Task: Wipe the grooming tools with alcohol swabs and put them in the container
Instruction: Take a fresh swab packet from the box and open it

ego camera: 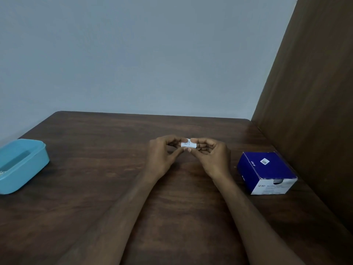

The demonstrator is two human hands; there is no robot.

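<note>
A small white alcohol swab packet with dark print is held above the middle of the table. My left hand pinches its left end and my right hand pinches its right end, thumbs below and fingers on top. The blue and white alcohol swab box sits on the table to the right of my hands. The light blue plastic container stands at the left edge, partly cut off; something pale shows inside at its near end. No grooming tool is plainly visible.
The dark wooden table runs up to a grey wall at the back. A brown wooden panel rises along the table's right side, just behind the swab box.
</note>
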